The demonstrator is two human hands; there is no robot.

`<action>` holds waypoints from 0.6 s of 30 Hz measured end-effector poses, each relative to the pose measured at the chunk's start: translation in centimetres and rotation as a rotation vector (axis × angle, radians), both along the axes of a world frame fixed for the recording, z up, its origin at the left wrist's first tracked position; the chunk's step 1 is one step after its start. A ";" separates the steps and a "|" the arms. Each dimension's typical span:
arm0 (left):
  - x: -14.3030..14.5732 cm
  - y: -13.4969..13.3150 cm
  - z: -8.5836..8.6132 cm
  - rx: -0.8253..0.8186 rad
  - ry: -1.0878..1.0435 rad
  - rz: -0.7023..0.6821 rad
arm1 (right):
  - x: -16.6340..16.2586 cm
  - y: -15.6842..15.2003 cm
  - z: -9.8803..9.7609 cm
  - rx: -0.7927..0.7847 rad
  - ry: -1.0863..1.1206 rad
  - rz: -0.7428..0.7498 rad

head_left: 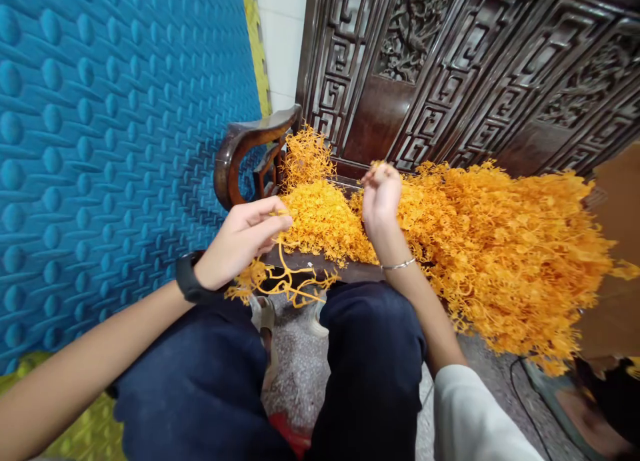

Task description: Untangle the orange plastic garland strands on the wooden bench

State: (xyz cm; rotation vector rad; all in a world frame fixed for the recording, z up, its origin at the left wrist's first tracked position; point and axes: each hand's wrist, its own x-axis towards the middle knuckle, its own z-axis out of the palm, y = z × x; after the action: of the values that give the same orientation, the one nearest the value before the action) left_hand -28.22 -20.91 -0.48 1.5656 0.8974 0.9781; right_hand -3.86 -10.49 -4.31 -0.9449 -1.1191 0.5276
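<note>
A big heap of orange plastic sprigs (500,248) lies along a dark carved wooden bench (240,148). My left hand (243,238) pinches the stem of one orange branched sprig (285,281), which hangs down over the bench's front edge. My right hand (381,194) is raised in a loose fist above the heap, its fingers curled with small orange bits at the fingertips. A black watch (187,278) is on my left wrist, a thin bracelet (399,265) on my right.
My knees in dark trousers (370,354) face the bench. A blue textured mat (110,128) stands at the left. The carved wooden backrest (450,61) rises behind the heap. Speckled floor (295,361) and a sandal (265,314) show between my legs.
</note>
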 end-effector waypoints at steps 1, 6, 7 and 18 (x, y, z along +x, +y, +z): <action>-0.3 0.0 -0.2 0.024 0.025 -0.013 | 0.4 0.2 -0.8 -0.075 0.054 -0.037; -0.8 0.7 -1.0 0.108 0.115 -0.079 | -0.7 0.8 -3.4 -0.210 -0.164 -0.086; -0.9 0.8 -1.1 0.119 0.118 -0.075 | -0.9 1.0 -3.7 -0.191 -0.256 -0.094; -1.0 1.3 -1.5 0.209 0.222 -0.075 | 2.0 1.2 -6.2 -0.333 -0.995 -0.143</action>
State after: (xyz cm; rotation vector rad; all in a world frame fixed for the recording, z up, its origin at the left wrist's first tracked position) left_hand -29.24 -19.57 -1.96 1.9006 0.9026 0.8782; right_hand -1.84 -9.25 -10.49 -1.6485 -1.8546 0.0912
